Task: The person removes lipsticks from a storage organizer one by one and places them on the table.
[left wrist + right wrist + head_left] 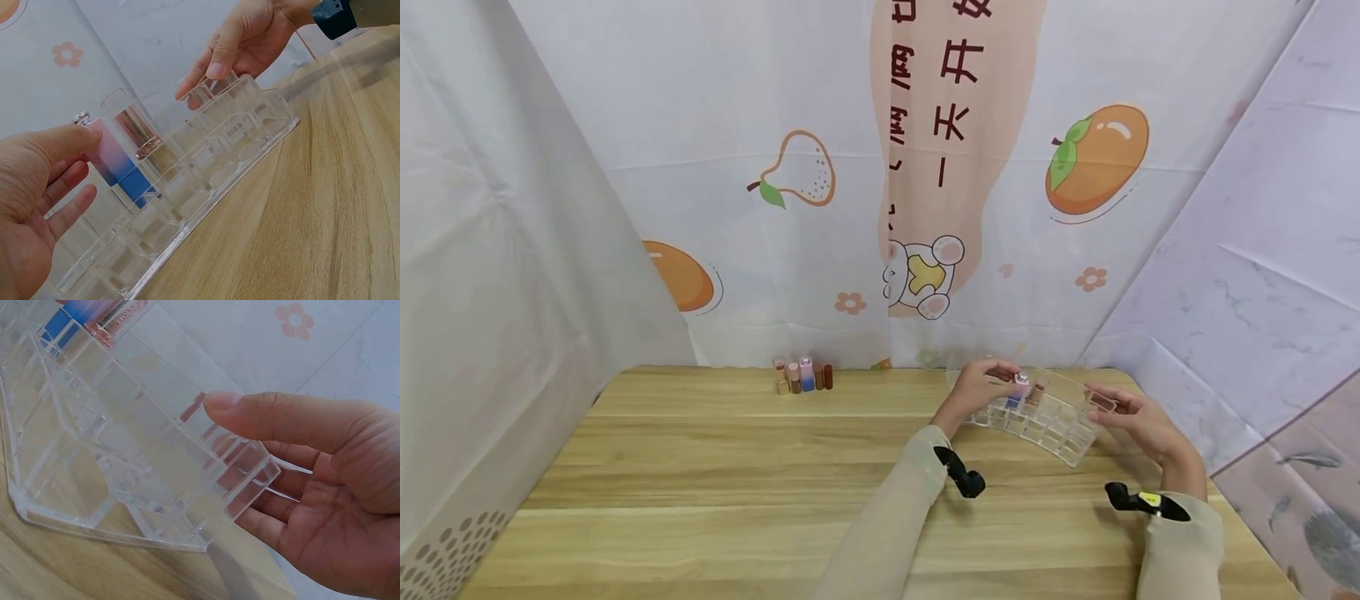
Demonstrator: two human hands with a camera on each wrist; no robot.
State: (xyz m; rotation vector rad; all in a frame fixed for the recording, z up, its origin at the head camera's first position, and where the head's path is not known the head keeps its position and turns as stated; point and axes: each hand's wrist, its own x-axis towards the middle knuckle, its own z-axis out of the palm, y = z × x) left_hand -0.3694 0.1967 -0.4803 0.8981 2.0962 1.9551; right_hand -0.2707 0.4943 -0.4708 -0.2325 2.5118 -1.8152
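The wooden worktop (737,483) carries everything. Toward its 2 o'clock sits the curved, clear rack (1052,429), apparently rigid plastic: probably light, stiff, slick and liable to crack at its thin edges, so best steadied by an end wall. At the rack's 3 o'clock, the right hand (1142,417) grips that end, thumb in front and fingers behind. At its 10 o'clock, the left hand (973,387) pinches the pink-and-blue tube (115,153). Near the worktop's back edge, at 11 o'clock, stands a row of small tubes (807,375). The pink-and-blue tube, its blue end in a cell, looks light, hard and smooth; its flat upper sides suit finger and thumb. Just beside it, toward 3 o'clock, stands a slimmer clear-capped tube (134,128).
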